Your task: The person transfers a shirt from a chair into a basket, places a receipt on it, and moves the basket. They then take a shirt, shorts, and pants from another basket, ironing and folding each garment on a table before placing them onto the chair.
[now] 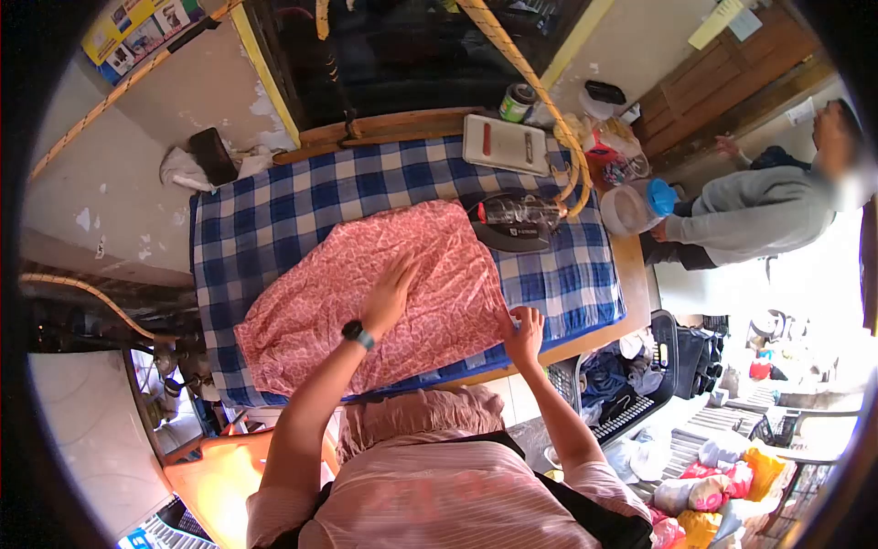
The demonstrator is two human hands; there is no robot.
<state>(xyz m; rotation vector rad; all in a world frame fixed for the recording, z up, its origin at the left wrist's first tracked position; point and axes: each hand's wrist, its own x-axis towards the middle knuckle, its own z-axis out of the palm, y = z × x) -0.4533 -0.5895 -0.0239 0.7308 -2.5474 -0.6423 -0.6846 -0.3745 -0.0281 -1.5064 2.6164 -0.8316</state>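
A pink patterned cloth (311,302) lies spread on a table covered with a blue and white checked cloth (274,206). My left hand (391,291) rests flat on the middle of the pink cloth, fingers spread; a dark watch is on that wrist. My right hand (524,331) pinches the pink cloth's near right corner at the table's front edge. A dark clothes iron (512,222) stands just beyond the cloth's far right edge.
A white board (506,144), a can (517,101) and a plastic jug with a blue lid (637,205) sit at the table's far right. Another person in a grey top (759,212) stands to the right. A black basket of clothes (631,380) stands below the table.
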